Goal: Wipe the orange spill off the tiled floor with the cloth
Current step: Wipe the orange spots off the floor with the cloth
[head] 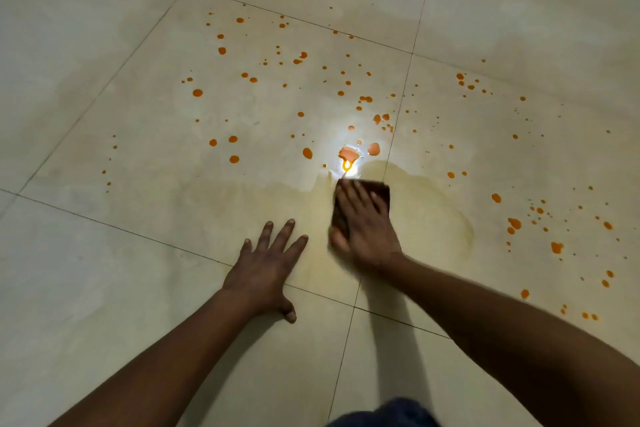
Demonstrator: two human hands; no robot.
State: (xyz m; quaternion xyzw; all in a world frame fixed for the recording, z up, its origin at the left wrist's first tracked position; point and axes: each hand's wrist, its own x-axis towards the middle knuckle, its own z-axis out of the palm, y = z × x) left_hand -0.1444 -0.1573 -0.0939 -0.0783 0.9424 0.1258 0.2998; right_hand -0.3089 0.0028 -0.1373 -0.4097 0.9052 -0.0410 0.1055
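Droplets of the orange spill speckle the tiled floor across several tiles on my feed. The biggest blot lies just beyond the cloth. The right hand presses flat on that dark brown cloth, fingers straight. The cloth lies on the floor at a tile joint. A pale wet smear spreads to the cloth's right. The left hand rests palm down beside the right one, fingers spread wide, holding nothing.
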